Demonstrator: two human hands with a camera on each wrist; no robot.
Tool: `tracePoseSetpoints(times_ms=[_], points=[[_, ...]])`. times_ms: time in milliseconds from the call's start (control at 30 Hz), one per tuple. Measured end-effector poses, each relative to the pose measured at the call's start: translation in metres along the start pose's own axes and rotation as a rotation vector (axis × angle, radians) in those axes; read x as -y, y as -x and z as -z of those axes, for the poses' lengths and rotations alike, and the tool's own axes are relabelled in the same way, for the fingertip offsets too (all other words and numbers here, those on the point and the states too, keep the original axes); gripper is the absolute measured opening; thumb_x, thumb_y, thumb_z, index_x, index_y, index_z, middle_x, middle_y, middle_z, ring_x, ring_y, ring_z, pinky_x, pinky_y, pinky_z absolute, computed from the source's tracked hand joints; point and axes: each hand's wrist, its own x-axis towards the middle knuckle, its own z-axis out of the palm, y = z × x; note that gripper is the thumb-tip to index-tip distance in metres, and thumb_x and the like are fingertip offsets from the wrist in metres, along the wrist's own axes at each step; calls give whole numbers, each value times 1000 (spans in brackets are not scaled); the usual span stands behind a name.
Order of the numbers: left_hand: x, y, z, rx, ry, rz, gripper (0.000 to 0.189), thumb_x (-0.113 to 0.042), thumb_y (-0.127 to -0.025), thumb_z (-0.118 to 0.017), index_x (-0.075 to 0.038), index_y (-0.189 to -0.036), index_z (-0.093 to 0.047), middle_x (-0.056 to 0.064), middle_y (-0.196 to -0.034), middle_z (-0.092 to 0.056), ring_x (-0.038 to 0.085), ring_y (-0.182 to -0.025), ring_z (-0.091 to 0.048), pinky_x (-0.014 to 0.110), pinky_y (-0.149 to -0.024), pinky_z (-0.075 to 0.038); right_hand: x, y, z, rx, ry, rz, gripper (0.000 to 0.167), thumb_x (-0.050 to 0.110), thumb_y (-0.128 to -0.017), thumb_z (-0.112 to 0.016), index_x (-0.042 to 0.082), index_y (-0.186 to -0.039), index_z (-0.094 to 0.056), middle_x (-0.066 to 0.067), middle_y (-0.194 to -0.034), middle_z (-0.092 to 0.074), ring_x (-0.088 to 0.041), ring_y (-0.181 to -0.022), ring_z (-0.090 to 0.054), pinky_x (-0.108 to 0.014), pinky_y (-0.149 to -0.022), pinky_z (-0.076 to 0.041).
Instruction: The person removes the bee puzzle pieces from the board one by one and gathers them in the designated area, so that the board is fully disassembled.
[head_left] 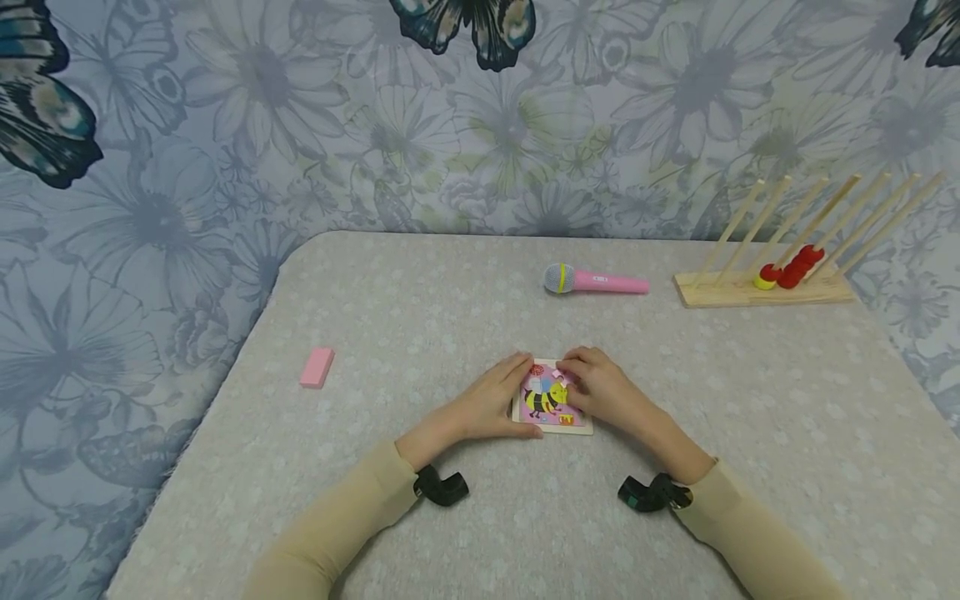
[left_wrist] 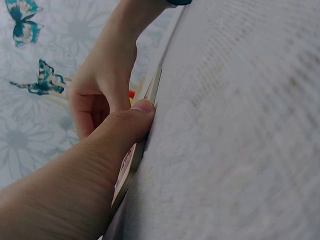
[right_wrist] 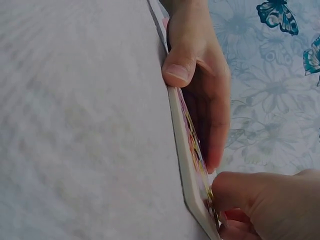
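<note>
A small square picture puzzle [head_left: 546, 403], with a yellow and black bee on pink and a pale wooden rim, lies flat on the table. My left hand [head_left: 491, 400] holds its left side, thumb at the near edge and fingers at the far corner. In the left wrist view the left thumb [left_wrist: 135, 117] presses on the rim. My right hand [head_left: 603, 387] is over the puzzle's right part, fingers curled, pinching a puzzle piece at the surface; the fingers hide most of that piece. From the right wrist, the puzzle's edge [right_wrist: 181, 145] shows side-on between both hands.
A pink block [head_left: 317, 367] lies at the left. Behind the puzzle is a pink toy microphone [head_left: 600, 281]. At the back right stands a wooden base [head_left: 765, 293] with several upright rods and red and yellow beads. A patterned wall borders the table's far edge.
</note>
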Motion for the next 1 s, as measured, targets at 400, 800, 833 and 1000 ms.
tracePoseSetpoints(times_ms=[400,800,833,1000], points=[[-3,-3,2,-10,12,-5,110,-63,-76,-67,4,-148,-18,17,-154,-17,24,-142,-12,32,-113,-11,-50,45,70,-190,-47,-193,31,4,-82,-69,-6,-111,-65,-19,-105,-65,-30,-89,-64,-49,-75,-52],[-2,1,0,-1,10,16,110,-65,-76,-65,2,-149,-17,15,-155,-16,22,-142,-10,32,-113,-12,-114,133,103,-268,107,-496,32,3,-81,-64,-16,-106,-61,-33,-100,-60,-44,-85,-60,-57,-71,-47],[-2,1,0,-6,13,19,110,-65,-76,-66,2,-149,-17,14,-155,-16,21,-142,-10,32,-113,-12,-117,136,103,-276,115,-496,31,3,-81,-64,-16,-106,-61,-33,-99,-60,-44,-84,-60,-57,-71,-47],[-3,0,0,-6,19,13,110,-64,-76,-66,2,-149,-18,15,-155,-17,22,-142,-11,33,-113,-13,-124,142,99,-259,146,-518,32,3,-80,-64,-16,-106,-60,-33,-98,-59,-43,-82,-60,-57,-70,-48]])
